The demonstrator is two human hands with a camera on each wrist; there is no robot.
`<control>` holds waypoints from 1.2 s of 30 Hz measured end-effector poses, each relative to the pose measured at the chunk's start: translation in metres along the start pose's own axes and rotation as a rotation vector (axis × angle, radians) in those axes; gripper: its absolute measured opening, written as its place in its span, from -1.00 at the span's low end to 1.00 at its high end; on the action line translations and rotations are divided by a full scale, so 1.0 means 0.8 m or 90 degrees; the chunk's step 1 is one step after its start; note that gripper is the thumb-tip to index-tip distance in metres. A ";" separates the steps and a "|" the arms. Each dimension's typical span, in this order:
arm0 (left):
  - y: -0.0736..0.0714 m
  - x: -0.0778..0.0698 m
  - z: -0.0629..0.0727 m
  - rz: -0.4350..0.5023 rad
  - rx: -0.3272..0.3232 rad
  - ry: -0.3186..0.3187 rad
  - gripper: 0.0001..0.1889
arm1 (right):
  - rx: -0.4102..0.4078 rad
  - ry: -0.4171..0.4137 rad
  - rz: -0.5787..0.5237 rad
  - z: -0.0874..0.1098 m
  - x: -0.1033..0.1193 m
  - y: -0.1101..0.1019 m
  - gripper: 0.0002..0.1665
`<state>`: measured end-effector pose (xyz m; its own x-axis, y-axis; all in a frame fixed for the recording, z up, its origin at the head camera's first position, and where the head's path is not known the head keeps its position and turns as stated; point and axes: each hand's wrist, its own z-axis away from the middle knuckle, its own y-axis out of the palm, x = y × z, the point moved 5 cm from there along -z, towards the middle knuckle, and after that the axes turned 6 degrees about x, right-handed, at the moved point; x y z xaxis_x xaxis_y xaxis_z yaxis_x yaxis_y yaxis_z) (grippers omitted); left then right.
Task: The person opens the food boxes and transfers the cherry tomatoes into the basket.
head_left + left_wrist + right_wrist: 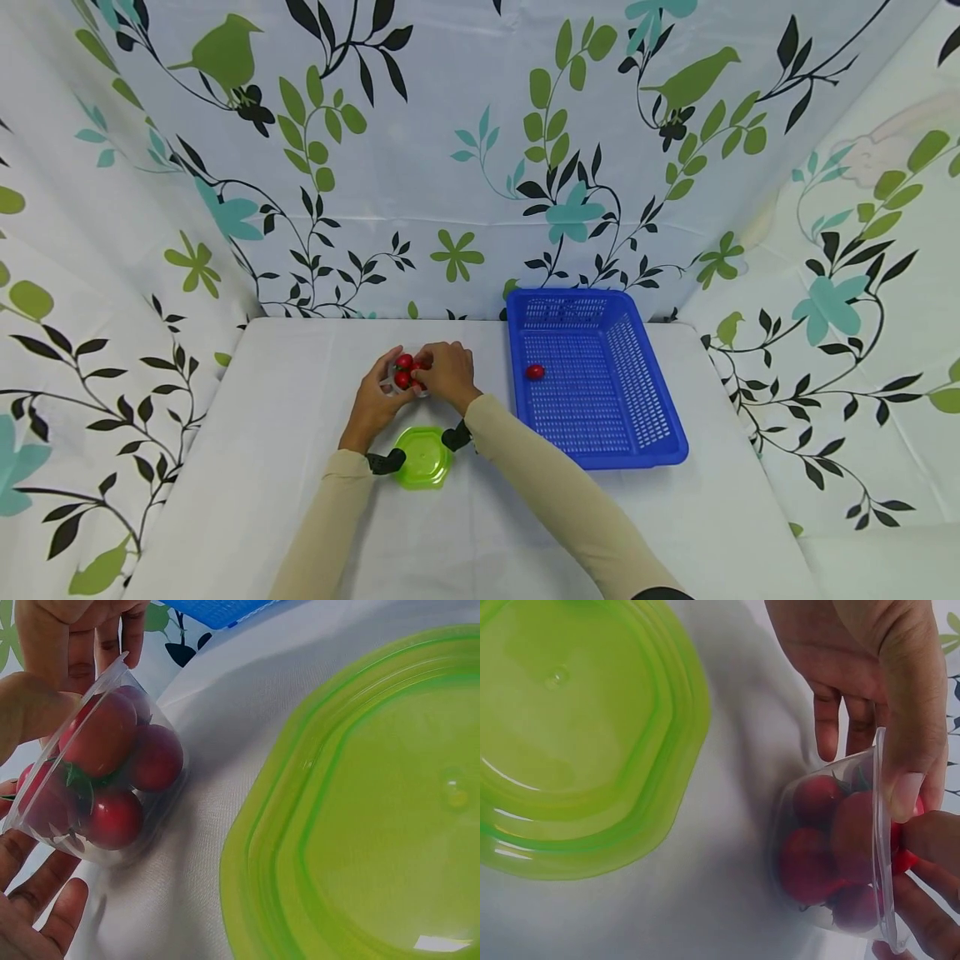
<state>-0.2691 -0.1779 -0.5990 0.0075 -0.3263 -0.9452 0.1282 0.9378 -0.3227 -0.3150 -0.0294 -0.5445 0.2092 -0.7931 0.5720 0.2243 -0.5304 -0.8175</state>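
My left hand [377, 402] holds a small clear plastic container [884, 889] by its side, with the thumb at the rim. Several red cherry tomatoes [112, 817] with bits of green stem fill the container. From the right, my right hand [450, 375] reaches over the opening, and its fingertips pinch a tomato at the top. The wrist views show the pinched tomato only in part, behind fingers and rim. Nearer to me, between the wrists, a translucent green lid [422, 458] lies on the table.
A blue plastic basket [667, 442] with perforated sides stands to the right of my hands. One cherry tomato [535, 372] lies in it near the left wall. White cloth covers the table [300, 375]; leaf-patterned curtains [420, 167] hang behind and on both sides.
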 end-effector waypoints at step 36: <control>0.002 -0.003 0.000 -0.009 -0.003 -0.001 -0.07 | -0.032 -0.044 -0.251 0.023 -0.017 -0.063 -0.73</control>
<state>-0.2692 -0.1757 -0.5976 0.0068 -0.3395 -0.9406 0.1244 0.9336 -0.3361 -0.3112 0.0133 -0.5098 0.1800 -0.5050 0.8441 0.2538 -0.8053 -0.5359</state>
